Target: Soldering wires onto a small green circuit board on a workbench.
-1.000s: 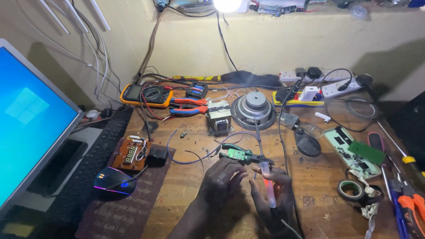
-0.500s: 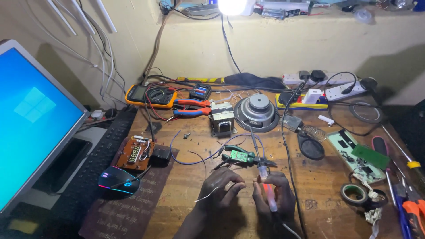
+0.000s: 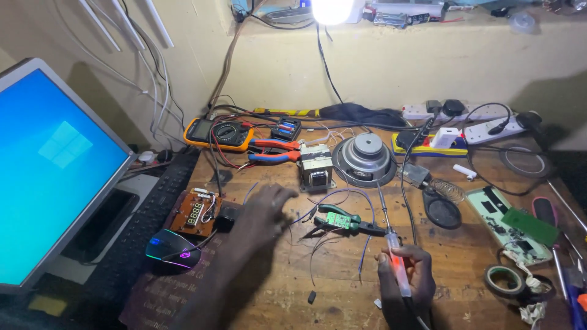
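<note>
My right hand [image 3: 406, 278] grips a soldering iron [image 3: 391, 241] with a red see-through handle; its metal tip points up towards the speaker. My left hand [image 3: 263, 211] reaches forward over the wooden bench, fingers spread and blurred, holding nothing, near thin loose wires [image 3: 318, 235]. Just right of that hand lies a small green circuit board [image 3: 342, 220] with wires attached. A brown circuit board with a digit display [image 3: 197, 211] lies to the left of my left hand, with a small black block beside it.
A lit monitor [image 3: 52, 165], a keyboard [image 3: 147, 226] and a glowing mouse [image 3: 173, 249] fill the left. Behind are a multimeter [image 3: 220, 131], pliers [image 3: 275, 151], a transformer [image 3: 316, 168], a speaker [image 3: 365, 157] and power strips [image 3: 477, 112]. Boards, tape roll [image 3: 506, 280] and screwdrivers lie right.
My left hand has left the spot beside my right hand and moved up and left over the bench. The right hand still holds the iron, slightly lower. The view has tilted down.
</note>
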